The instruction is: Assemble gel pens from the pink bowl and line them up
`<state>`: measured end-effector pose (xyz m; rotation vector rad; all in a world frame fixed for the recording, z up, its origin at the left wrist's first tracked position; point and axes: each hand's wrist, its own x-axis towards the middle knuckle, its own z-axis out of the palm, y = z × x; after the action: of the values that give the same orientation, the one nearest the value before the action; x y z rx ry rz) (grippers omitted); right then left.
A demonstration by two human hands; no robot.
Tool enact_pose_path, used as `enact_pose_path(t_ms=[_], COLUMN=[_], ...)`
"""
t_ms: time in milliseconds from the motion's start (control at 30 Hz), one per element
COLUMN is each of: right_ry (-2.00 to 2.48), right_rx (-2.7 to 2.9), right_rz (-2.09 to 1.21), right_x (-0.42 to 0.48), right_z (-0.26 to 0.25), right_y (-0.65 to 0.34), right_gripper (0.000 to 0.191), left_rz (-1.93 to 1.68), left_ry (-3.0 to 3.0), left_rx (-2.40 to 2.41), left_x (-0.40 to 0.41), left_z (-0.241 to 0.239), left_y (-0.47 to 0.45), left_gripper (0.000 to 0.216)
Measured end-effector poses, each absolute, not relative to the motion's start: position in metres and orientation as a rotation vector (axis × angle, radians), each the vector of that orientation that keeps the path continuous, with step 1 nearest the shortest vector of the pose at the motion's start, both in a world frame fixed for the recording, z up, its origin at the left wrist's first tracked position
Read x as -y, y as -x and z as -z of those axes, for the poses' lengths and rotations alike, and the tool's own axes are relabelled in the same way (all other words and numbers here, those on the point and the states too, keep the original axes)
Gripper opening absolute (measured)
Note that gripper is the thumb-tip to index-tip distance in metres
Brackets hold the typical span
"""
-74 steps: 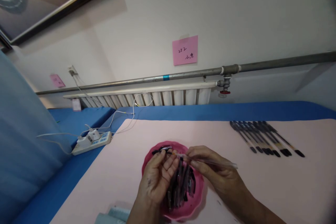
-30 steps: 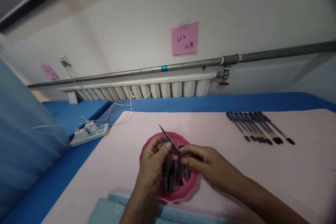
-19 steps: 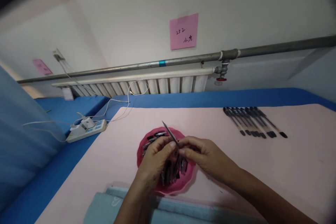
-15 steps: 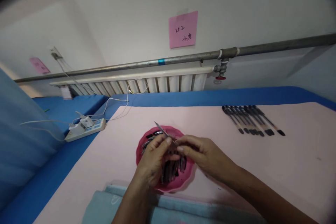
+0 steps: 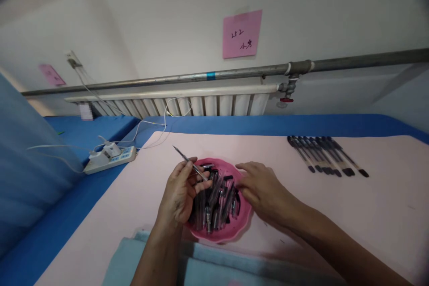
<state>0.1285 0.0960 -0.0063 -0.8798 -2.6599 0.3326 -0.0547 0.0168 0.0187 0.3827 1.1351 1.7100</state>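
In my left hand [image 5: 179,190] a slim pen [image 5: 190,163] is pinched between thumb and fingers, its pointed tip toward the upper left. Below it stands a pink scalloped bowl [image 5: 238,228], filled with clear pen barrels [image 5: 217,192] and black caps. My right hand [image 5: 264,190] is over the bowl's right rim, forefinger stretched out and the other fingers partly bent. I see nothing held in it, though its lower fingertips are partly hidden near the barrels.
Several black-capped pens [image 5: 321,154] lie in a row on the pink sheet [image 5: 378,214] at the right. Folded light-blue cloth [image 5: 214,270] lies in front of the bowl. A power strip [image 5: 115,161] with white cables sits at the left, and a radiator [image 5: 214,105] runs behind.
My hands have moved apart. The left, with the pen, has shifted left; the right has let go of what both were handling and opened its fingers at the bowl's right side.
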Motion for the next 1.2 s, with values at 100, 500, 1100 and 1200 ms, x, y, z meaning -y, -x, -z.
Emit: enact_pose_path(t_ms=[100,500,1100,1200], right_ry=[0.933,0.949,1.165,1.224], right_rx=[2.586,2.660,2.868,2.921], right_rz=[-0.272,-0.261,-0.328,-0.195], right_x=[-0.097,-0.099,-0.088,-0.084], right_z=[0.009,0.017,-0.009,-0.016], right_y=[-0.128,-0.127,-0.112,-0.111], right_gripper=[0.027,0.029,0.024,0.022], left_rz=[-1.709,-1.679,-1.637,-1.629], left_ry=[-0.372,-0.356,-0.401,-0.400], left_rx=[-1.142,-1.176,-1.186,-1.193], left_x=[-0.017,-0.015,-0.017,-0.017], left_z=[-0.020,-0.023,-0.016,-0.017], left_y=[0.054,0.052,0.048,0.047], left_gripper=[0.018,0.014,0.014,0.016])
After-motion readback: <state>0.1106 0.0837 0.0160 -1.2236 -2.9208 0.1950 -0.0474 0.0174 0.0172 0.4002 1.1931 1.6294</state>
